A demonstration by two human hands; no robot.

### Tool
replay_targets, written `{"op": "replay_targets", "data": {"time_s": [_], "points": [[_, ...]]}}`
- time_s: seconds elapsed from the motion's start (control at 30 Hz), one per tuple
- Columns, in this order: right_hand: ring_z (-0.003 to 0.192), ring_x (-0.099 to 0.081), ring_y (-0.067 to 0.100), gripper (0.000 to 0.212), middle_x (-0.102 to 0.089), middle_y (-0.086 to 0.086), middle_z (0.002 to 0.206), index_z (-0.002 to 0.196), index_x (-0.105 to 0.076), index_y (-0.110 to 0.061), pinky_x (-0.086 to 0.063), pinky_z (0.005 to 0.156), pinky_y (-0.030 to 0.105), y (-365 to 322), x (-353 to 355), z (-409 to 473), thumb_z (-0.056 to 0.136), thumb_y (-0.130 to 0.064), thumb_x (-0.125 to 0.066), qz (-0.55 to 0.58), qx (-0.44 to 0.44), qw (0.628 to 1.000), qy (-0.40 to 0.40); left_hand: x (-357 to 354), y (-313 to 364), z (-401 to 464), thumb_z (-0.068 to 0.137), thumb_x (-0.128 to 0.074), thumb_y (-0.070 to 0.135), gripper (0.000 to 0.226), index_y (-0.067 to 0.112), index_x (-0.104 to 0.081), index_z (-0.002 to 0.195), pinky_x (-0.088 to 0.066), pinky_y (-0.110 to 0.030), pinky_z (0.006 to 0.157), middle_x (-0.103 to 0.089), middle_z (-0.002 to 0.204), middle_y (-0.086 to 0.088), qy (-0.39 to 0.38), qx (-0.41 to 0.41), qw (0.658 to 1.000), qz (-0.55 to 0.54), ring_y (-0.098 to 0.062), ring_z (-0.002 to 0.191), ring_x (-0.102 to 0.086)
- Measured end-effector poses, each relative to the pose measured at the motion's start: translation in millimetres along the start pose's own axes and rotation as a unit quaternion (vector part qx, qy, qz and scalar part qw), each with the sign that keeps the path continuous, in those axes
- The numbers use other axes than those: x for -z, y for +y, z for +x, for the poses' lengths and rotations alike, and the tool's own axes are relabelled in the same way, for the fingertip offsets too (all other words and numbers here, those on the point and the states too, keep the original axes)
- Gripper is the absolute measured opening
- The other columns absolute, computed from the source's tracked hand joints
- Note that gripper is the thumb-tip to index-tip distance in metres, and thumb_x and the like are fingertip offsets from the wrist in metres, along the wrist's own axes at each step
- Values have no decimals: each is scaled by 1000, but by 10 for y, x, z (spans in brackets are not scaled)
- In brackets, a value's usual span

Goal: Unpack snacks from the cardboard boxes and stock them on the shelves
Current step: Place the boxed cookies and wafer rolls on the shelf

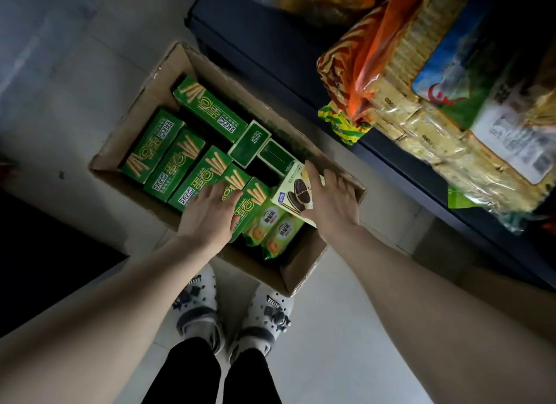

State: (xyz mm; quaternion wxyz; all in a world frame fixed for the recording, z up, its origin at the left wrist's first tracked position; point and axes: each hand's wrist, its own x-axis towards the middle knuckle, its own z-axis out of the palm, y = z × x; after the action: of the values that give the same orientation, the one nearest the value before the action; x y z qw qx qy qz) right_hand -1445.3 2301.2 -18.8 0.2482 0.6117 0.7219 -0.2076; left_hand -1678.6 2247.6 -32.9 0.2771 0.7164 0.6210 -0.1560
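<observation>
Reaching into the open cardboard box (pixel 156 82) on the floor, you have both hands down among the snacks. Your right hand (pixel 332 200) is at the box's near right corner, its fingers and thumb closing on the cream-coloured sandwich-cookie box (pixel 293 194); the grip looks only partly closed, and I cannot tell whether the cookie box has lifted clear. Your left hand (pixel 210 212) lies flat with relaxed fingers on the green biscuit-stick boxes (pixel 192 179) along the near edge, gripping nothing.

By my judgement you are early to midway with this carton. It is far from emptied: a row of green boxes runs along the left and near edges, one more lies along the far edge, two small dark green boxes (pixel 249 143) stand toward the right edge, and two green cookie packets (pixel 270 229) sit at the near right corner beside the cookie box. Dark gaps in the middle suggest some stock is already out. The dark shelf (pixel 270 51) just right of the carton holds large cracker packs (pixel 421 115), with bare space toward its left end.
</observation>
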Motion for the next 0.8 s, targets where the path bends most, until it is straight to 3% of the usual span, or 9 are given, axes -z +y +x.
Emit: {"op": "replay_targets", "data": {"time_s": [0.17, 0.33, 0.47, 0.57, 0.6, 0.67, 0.7, 0.77, 0.8], "points": [[128, -40, 31, 118, -47, 13, 145, 158, -6, -22, -33, 104, 44, -1, -102, 3, 72, -59, -79, -9, -23, 1000, -7, -59, -16, 112, 97, -54, 40, 59, 21, -34, 149, -48, -42, 104, -37, 152, -9, -22, 13, 1000, -7, -28, 135, -40], [127, -38, 27, 88, -49, 6, 140, 147, -37, -22, -37, 102, 38, -38, -98, -40, 77, -60, -74, 115, -27, 993, -9, 37, -7, 150, 91, -64, 45, 73, 24, -30, 152, -44, -42, 108, -38, 153, -9, -55, -4, 998, -35, -29, 136, -42], [136, -39, 29, 70, -52, 4, 144, 145, -46, -22, -39, 106, 42, -79, -97, -218, 88, -58, -64, 307, -77, 948, -47, 229, 84, 129, 80, -77, 45, 92, 26, -24, 154, -44, -40, 104, -39, 154, -8, -162, -13, 973, -165, -26, 128, -51], [104, -64, 23, 36, -67, 3, 115, 110, -58, -23, -51, 82, 34, -121, -66, -327, 92, -54, -62, 419, -104, 896, -107, 380, 162, 125, 77, -82, 28, 96, 25, -24, 154, -55, -27, 83, -60, 133, -4, -183, 35, 927, -324, -14, 102, -63], [100, -65, 21, 35, -68, 1, 111, 106, -58, -22, -52, 81, 33, -148, -35, -351, 93, -55, -60, 452, -109, 877, -124, 427, 171, 132, 77, -83, 21, 97, 25, -23, 153, -54, -20, 74, -64, 121, 2, -176, 46, 910, -372, -8, 93, -63], [104, -66, 22, 45, -69, 2, 115, 111, -62, -17, -53, 88, 35, -218, 44, -363, 95, -58, -54, 500, -98, 847, -153, 514, 154, 159, 76, -82, 7, 95, 24, -24, 150, -54, -15, 63, -62, 106, 10, -149, 68, 874, -458, -2, 88, -62], [108, -66, 23, 50, -69, 4, 117, 117, -62, -16, -53, 94, 39, -251, 85, -356, 97, -60, -48, 509, -90, 841, -162, 551, 136, 180, 77, -79, 3, 91, 22, -26, 148, -58, -20, 68, -62, 108, 7, -134, 77, 859, -489, -6, 91, -63], [119, -60, 25, 53, -65, 7, 129, 133, -57, -23, -47, 105, 41, -261, 141, -293, 103, -58, -31, 491, -83, 855, -145, 620, 88, 226, 83, -75, 5, 80, 17, -26, 145, -59, -34, 83, -62, 120, -6, -106, 73, 855, -502, -17, 97, -66], [123, -57, 25, 50, -61, 6, 135, 141, -52, -26, -44, 107, 38, -225, 147, -239, 106, -52, -28, 463, -91, 875, -110, 639, 53, 257, 85, -74, 11, 81, 17, -23, 147, -57, -34, 83, -61, 124, -7, -89, 68, 864, -492, -18, 98, -65]]}}
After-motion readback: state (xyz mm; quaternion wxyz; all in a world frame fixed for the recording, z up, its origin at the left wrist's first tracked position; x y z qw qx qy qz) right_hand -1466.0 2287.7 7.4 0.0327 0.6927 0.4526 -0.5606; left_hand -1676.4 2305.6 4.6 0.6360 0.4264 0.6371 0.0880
